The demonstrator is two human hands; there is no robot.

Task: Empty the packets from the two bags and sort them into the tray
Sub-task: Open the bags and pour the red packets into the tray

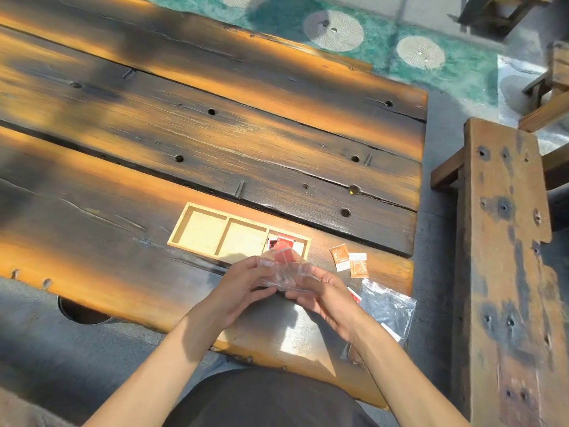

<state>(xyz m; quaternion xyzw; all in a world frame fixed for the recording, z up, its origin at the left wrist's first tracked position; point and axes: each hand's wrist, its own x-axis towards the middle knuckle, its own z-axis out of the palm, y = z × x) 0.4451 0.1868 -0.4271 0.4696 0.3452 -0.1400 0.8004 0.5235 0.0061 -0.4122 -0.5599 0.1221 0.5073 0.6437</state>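
Both hands are working one clear plastic bag (pixel 284 271) just above the desk (pixel 123 186): the left hand (pixel 246 285) is pinching the bag's near-left edge between thumb and curled fingers, and the right hand (pixel 323 291) is gripping its right side, fingers partly folded around the film. They seem to be holding it up and apart this way so its mouth is opening and the red packet (pixel 281 257) showing through the plastic can slide out toward the tray (pixel 184 223). That wooden tray is lying just beyond the hands, with three compartments; the left and middle ones are showing bare wood, while the right one is holding red packets (pixel 284 240). Two orange-and-white packets (pixel 349 260) are lying loose on the desk just right of the tray, probably waiting to be sorted. A second clear bag (pixel 388 306) is lying flat near the desk's right edge, beside the right wrist, with something red and white inside, so it looks not yet emptied.
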